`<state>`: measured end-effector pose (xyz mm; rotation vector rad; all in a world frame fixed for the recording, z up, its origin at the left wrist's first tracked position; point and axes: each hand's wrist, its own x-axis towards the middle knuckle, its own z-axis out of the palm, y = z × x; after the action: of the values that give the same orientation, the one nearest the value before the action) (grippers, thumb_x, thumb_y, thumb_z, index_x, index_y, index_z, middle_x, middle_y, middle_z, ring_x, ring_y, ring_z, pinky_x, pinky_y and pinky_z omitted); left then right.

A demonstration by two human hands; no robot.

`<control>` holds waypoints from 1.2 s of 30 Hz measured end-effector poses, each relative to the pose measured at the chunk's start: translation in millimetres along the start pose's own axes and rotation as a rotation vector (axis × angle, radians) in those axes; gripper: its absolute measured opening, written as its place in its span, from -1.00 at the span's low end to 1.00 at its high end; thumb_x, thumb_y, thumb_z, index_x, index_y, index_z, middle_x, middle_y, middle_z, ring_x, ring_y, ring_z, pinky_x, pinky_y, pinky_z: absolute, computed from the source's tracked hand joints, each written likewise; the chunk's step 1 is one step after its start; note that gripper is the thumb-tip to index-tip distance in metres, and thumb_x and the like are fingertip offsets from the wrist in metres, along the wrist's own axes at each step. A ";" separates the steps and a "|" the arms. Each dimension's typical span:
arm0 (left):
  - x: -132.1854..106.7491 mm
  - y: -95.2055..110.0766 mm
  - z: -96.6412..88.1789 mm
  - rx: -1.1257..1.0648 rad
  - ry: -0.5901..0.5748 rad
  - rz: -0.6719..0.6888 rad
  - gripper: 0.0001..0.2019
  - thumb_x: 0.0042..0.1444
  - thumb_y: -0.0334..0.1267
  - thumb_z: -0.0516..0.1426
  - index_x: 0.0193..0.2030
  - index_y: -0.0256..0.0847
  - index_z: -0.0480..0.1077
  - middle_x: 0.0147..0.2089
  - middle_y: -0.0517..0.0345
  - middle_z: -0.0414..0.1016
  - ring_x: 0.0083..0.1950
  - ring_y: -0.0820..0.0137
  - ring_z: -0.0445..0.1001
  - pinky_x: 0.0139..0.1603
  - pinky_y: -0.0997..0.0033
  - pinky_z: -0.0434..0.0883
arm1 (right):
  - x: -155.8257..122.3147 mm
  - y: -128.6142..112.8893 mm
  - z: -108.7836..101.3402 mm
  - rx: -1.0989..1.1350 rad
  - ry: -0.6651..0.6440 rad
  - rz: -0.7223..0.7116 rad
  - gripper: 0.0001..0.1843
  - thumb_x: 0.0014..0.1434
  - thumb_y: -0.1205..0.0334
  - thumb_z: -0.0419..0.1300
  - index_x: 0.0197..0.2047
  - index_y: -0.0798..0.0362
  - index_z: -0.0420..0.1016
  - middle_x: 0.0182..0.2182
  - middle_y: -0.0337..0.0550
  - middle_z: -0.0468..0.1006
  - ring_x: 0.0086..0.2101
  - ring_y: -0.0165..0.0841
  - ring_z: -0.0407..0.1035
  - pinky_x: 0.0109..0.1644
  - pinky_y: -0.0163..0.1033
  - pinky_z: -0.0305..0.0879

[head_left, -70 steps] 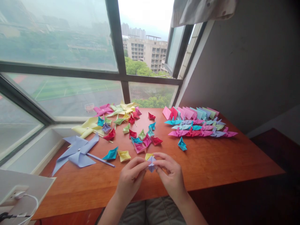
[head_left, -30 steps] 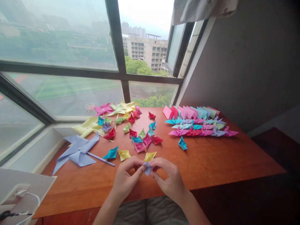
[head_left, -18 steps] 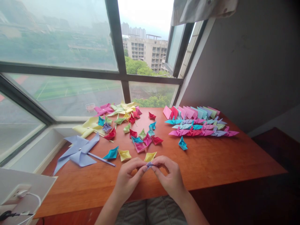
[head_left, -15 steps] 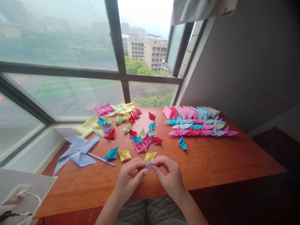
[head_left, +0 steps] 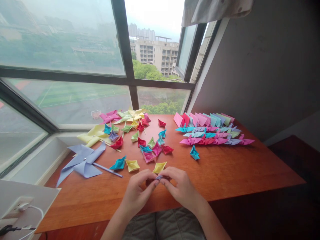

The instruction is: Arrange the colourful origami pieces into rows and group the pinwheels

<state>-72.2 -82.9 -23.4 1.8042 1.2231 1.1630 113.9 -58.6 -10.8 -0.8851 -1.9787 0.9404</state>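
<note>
Between my fingertips is a small folded piece of purple paper, mostly covered by the fingers. My left hand pinches it from the left, and my right hand pinches it from the right; the thumbs and index fingers nearly meet. Both hands are held over the front part of the wooden table. Just beyond the fingers lies a yellow paper boat. A second yellow boat and a blue boat sit farther left.
Several coloured paper boats spread over the middle of the table. Paper pinwheels lie at the left, by the window. Rows of folded paper cranes stand at the back right, with a blue boat in front. A wall socket is at lower left.
My right hand has turned a little and its wrist has moved right. The purple paper is now more hidden between the fingertips, which have come closer together.
</note>
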 end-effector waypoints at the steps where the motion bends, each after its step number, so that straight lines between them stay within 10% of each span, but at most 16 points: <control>1: 0.0 0.3 1.0 0.000 -0.007 -0.005 -0.82 0.24 -0.24 0.15 -0.35 -0.24 0.49 -0.46 0.14 0.45 -0.42 0.43 0.39 -0.39 0.50 0.36 | 0.1 -0.6 -1.5 -0.024 -0.013 -0.009 -0.84 0.29 0.28 0.13 -0.14 0.00 0.54 -0.29 -0.17 0.58 -0.30 -0.36 0.46 -0.20 -0.30 0.38; 36: -6.0 -7.5 4.0 -0.120 -0.067 0.059 -0.86 0.26 -0.38 0.09 -0.22 -0.23 0.50 -0.42 0.12 0.56 -0.48 0.45 0.54 -0.45 0.58 0.46 | -9.0 -3.3 3.2 -0.188 0.026 -0.087 -0.85 0.31 0.39 0.07 -0.19 0.01 0.44 -0.34 -0.18 0.51 -0.30 -0.36 0.40 -0.20 -0.31 0.27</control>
<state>-72.3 -86.1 -33.3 1.7849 1.0459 1.1742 114.6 -68.5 -12.4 -0.9007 -2.0901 0.6990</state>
